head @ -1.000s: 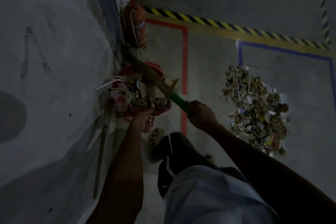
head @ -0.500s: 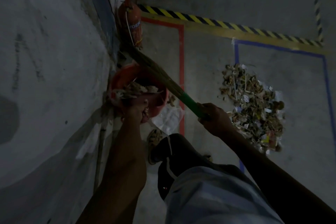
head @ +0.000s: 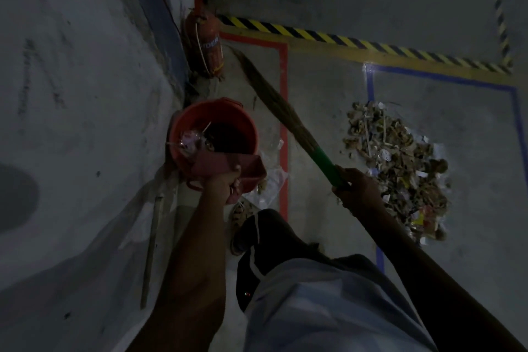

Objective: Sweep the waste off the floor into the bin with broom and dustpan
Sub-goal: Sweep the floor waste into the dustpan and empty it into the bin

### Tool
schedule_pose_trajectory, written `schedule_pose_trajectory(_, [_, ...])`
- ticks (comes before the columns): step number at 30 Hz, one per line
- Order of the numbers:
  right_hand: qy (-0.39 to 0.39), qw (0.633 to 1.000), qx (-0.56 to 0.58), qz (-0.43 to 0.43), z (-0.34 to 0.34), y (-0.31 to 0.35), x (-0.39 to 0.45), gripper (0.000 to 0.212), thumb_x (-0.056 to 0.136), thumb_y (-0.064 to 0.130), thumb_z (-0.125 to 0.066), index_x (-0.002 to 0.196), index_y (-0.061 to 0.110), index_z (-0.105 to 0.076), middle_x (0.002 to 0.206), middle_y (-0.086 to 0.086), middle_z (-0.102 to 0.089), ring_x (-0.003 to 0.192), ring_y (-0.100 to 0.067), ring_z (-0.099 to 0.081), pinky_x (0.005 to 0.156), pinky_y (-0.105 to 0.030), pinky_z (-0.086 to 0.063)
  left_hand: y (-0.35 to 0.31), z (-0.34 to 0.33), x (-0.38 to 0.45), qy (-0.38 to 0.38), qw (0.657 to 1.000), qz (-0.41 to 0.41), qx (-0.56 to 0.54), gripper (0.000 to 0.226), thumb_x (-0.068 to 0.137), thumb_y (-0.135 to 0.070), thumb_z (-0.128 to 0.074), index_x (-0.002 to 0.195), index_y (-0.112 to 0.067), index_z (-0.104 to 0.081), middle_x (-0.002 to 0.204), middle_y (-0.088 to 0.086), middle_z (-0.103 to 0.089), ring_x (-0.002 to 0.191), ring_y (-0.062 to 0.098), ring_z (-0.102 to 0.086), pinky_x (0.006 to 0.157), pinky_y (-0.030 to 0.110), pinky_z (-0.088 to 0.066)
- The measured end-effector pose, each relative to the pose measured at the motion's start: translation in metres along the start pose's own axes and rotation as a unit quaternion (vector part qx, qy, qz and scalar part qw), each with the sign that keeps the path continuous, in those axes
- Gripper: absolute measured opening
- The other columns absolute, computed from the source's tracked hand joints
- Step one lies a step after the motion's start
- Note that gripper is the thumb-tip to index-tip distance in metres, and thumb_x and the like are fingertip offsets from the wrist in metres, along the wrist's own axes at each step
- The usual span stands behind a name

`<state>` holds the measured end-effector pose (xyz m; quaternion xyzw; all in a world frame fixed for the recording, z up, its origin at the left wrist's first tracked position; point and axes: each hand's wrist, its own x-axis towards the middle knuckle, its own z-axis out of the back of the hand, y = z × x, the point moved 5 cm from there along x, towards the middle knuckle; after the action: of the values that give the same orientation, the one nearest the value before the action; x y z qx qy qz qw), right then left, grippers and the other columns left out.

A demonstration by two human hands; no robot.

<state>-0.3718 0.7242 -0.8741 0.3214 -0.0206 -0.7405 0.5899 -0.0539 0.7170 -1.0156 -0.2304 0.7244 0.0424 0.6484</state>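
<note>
Left hand [head: 225, 183] gripping pink dustpan [head: 225, 164] tipped over red bin [head: 214, 134] at 9 o'clock, right hand [head: 355, 184] clamped on broom [head: 288, 114], waste pile [head: 397, 163] at 3 o'clock on floor [head: 328, 100]

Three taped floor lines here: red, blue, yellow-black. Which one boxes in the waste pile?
The blue tape line. Its corner frames the waste pile; the red tape line runs beside the bin, the yellow-black stripe along the far edge.

Bin [head: 217, 120] smooth orange plastic; broom [head: 281, 111] dry straw bristles (green plastic grip); floor [head: 328, 88] rough matt concrete.
</note>
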Motion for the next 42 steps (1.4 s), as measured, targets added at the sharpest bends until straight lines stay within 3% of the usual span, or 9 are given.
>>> schedule_pose_trajectory(4, [0.021,0.999,0.013,-0.039,0.002,-0.038,-0.015,0.054,0.090,0.017,-0.068,0.141,0.018,-0.053,0.107,-0.015,-0.069,0.077,-0.031,-0.069,0.064,-0.043,-0.059,0.032,-0.011,-0.010,-0.028,0.999,-0.035,0.029,0.045,0.099,-0.035,-0.064,0.065,-0.013,-0.043,0.039,-0.006,-0.043,0.028,0.002,-0.033,0.034,0.012,-0.029])
schedule_pose_trajectory(9, [0.051,0.993,0.066,-0.080,-0.012,-0.100,-0.037,0.053,0.090,0.019,-0.065,0.141,0.020,-0.052,0.082,-0.011,-0.070,0.057,-0.026,-0.068,0.045,-0.034,-0.053,0.107,-0.031,-0.023,-0.066,0.995,-0.069,-0.020,0.048,0.101,-0.037,-0.060,0.064,-0.013,-0.042,0.034,-0.006,-0.040,0.025,0.004,-0.034,0.031,0.012,-0.030])
schedule_pose_trajectory(17, [0.133,0.982,0.092,-0.097,-0.056,-0.199,-0.043,0.054,0.093,0.020,-0.062,0.146,0.017,-0.047,0.080,-0.010,-0.069,0.058,-0.026,-0.067,0.043,-0.035,-0.052,0.253,-0.053,-0.016,-0.177,0.971,-0.100,-0.127,0.048,0.093,-0.038,-0.072,0.061,-0.016,-0.043,0.037,-0.007,-0.040,0.028,0.005,-0.033,0.035,0.013,-0.028])
schedule_pose_trajectory(22, [0.183,0.975,0.081,-0.091,-0.113,-0.249,-0.027,0.055,0.093,0.018,-0.065,0.145,0.010,-0.047,0.098,-0.009,-0.067,0.060,-0.028,-0.068,0.037,-0.028,-0.048,0.317,-0.069,0.009,-0.196,0.963,-0.077,-0.169,0.046,0.092,-0.040,-0.073,0.061,-0.017,-0.049,0.040,-0.008,-0.045,0.031,0.005,-0.040,0.036,0.013,-0.033])
schedule_pose_trajectory(24, [0.202,0.973,0.069,-0.089,-0.148,-0.266,-0.014,0.056,0.092,0.020,-0.066,0.144,0.011,-0.048,0.104,-0.012,-0.069,0.066,-0.030,-0.071,0.042,-0.031,-0.053,0.334,-0.069,0.027,-0.206,0.960,-0.078,-0.175,0.045,0.093,-0.036,-0.072,0.064,-0.014,-0.046,0.039,-0.007,-0.044,0.028,0.006,-0.039,0.035,0.013,-0.034])
schedule_pose_trajectory(27, [0.237,0.970,0.031,-0.050,-0.200,-0.276,0.010,0.060,0.091,0.022,-0.067,0.147,0.015,-0.046,0.120,-0.019,-0.065,0.093,-0.038,-0.069,0.074,-0.050,-0.059,0.345,-0.064,0.059,-0.216,0.955,-0.090,-0.180,0.040,0.093,-0.036,-0.073,0.068,-0.013,-0.050,0.042,-0.005,-0.046,0.030,0.006,-0.039,0.037,0.015,-0.035])
schedule_pose_trajectory(29, [0.260,0.965,0.018,-0.024,-0.238,-0.280,0.025,0.058,0.092,0.022,-0.066,0.146,0.013,-0.046,0.124,-0.020,-0.063,0.102,-0.041,-0.066,0.084,-0.055,-0.056,0.351,-0.060,0.082,-0.221,0.956,-0.086,-0.172,0.041,0.093,-0.038,-0.073,0.067,-0.014,-0.051,0.043,-0.005,-0.046,0.030,0.005,-0.038,0.039,0.017,-0.036])
schedule_pose_trajectory(35, [0.276,0.959,-0.033,-0.053,-0.318,-0.305,0.069,0.032,0.092,0.030,-0.058,0.119,0.013,-0.062,0.099,-0.011,-0.067,0.081,-0.030,-0.070,0.075,-0.047,-0.061,0.365,-0.052,0.154,-0.201,0.967,-0.092,-0.125,0.042,0.094,-0.039,-0.070,0.067,-0.014,-0.051,0.046,-0.005,-0.044,0.038,0.008,-0.040,0.039,0.017,-0.037])
schedule_pose_trajectory(42, [0.223,0.969,-0.035,-0.104,-0.341,-0.387,0.093,0.039,0.093,0.028,-0.055,0.132,0.023,-0.051,0.112,-0.010,-0.061,0.096,-0.034,-0.065,0.080,-0.051,-0.059,0.384,-0.065,0.228,-0.207,0.973,-0.075,-0.068,0.049,0.090,-0.043,-0.074,0.060,-0.013,-0.049,0.049,-0.001,-0.044,0.035,0.009,-0.037,0.040,0.020,-0.036])
